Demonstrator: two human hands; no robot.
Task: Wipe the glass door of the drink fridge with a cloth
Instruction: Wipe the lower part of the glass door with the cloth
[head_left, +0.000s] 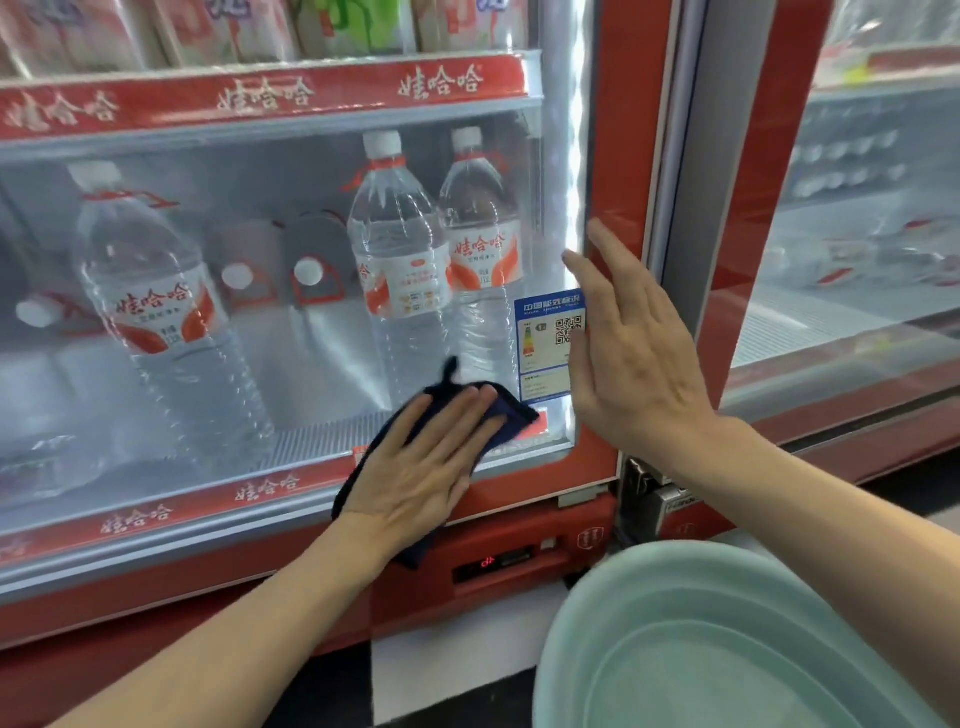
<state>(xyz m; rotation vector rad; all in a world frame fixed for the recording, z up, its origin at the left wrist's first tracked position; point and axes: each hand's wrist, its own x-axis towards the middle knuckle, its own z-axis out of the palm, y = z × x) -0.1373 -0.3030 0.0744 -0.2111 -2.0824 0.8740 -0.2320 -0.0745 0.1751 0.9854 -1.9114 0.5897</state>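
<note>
The drink fridge's glass door (291, 364) fills the left and middle of the view, framed in red (618, 156). My left hand (421, 462) lies flat with straight fingers on a dark blue cloth (511, 415), pressing it against the lower right corner of the glass and the bottom frame. My right hand (634, 343) is held up with fingers spread and straight, in front of the door's right frame and a blue energy label (545, 338); I cannot tell whether it touches the door. It holds nothing.
Large water bottles (400, 260) stand behind the glass on the bottom shelf. A pale green basin (727, 649) sits on the floor at lower right. A second red fridge (841, 234) stands to the right. The floor has black and white tiles (452, 675).
</note>
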